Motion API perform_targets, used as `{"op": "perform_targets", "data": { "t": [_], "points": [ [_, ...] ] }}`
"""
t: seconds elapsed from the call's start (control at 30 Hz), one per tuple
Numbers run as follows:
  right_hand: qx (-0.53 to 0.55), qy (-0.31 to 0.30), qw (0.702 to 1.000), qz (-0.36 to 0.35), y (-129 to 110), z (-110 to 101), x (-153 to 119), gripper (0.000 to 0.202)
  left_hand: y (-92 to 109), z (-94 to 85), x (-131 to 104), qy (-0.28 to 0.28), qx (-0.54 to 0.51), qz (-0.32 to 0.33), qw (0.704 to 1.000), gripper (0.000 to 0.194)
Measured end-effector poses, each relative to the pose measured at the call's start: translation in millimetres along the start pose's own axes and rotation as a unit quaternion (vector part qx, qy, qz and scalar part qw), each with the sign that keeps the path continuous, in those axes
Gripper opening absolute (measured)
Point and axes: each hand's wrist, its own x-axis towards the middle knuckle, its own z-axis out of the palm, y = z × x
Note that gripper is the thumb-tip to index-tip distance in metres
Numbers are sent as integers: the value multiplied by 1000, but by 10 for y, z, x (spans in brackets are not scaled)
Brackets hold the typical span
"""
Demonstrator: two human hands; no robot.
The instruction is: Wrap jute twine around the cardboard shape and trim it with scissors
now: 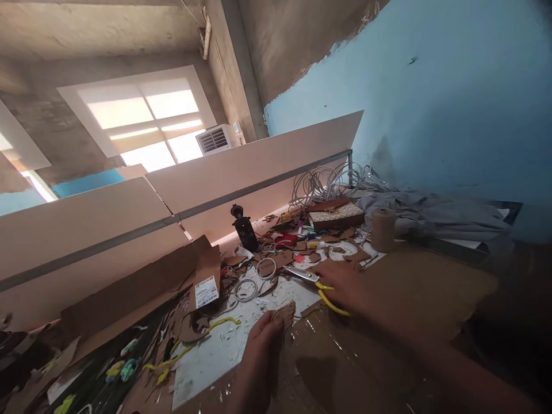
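Observation:
My right hand (347, 282) is closed around a pair of scissors (304, 274) with yellow handles, and the metal blades point to the left. The blades look closed or nearly so. Lower and to the left, my left hand (265, 333) grips a small brown ridged piece (285, 314), whose material I cannot make out for certain. The scissor tips are just above this piece, apart from it. A large brown cardboard sheet (388, 287) lies beneath my right hand and forearm.
Cardboard scraps, white cord rings (245, 290) and a black device (245, 233) clutter the table. A twine spool (383, 230), a patterned bag (336, 217) and coiled white tubing (319, 187) sit at the back right. On the left are a cardboard box (142, 299) and yellow cord (222, 323).

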Motion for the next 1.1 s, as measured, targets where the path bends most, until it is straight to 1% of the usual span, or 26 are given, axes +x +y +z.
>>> {"op": "perform_targets", "data": {
  "t": [0.03,0.1,0.27,0.33,0.43,0.5,0.57,0.6,0.63,0.67,0.73,0.8,0.87,0.93,1.03,1.1],
  "points": [
    [-33,-10,999,4,-6,-1,86,44,13,-2,-2,-8,6,5,1000,34],
    [-64,-16,998,16,0,13,254,40,40,-10,0,-15,20,23,999,38],
    [-63,-13,998,22,109,103,596,50,111,-68,21,-19,82,44,995,48],
    [-51,-14,998,21,143,115,664,47,128,-109,44,-24,112,45,992,47],
    [-11,-10,1000,15,94,91,647,40,131,-179,98,-21,141,56,988,40],
    [27,-18,999,-6,-23,70,541,35,125,-213,140,-23,152,67,986,37],
    [99,-50,993,-45,-189,67,368,33,123,-225,174,-28,172,80,981,35],
    [150,-75,984,-67,-277,75,267,34,126,-220,187,-29,186,88,978,34],
    [249,-113,959,-78,-362,88,166,36,130,-208,196,-29,202,95,974,33],
    [326,-148,931,-74,-440,105,70,38,135,-191,203,-30,218,99,970,33],
    [411,-193,890,-46,-561,142,-82,39,141,-152,209,-34,243,100,964,34],
    [440,-209,873,-17,-632,173,-165,36,137,-130,214,-45,253,92,962,37],
    [478,-210,853,4,-661,195,-193,33,122,-142,215,-48,241,83,966,42],
    [533,-197,822,28,-661,210,-193,33,103,-191,203,-34,223,80,971,47],
    [611,-148,775,58,-622,239,-195,35,76,-290,141,7,219,78,973,48],
    [649,-113,749,66,-584,275,-204,36,54,-335,79,17,219,66,973,48]
  ]
}}
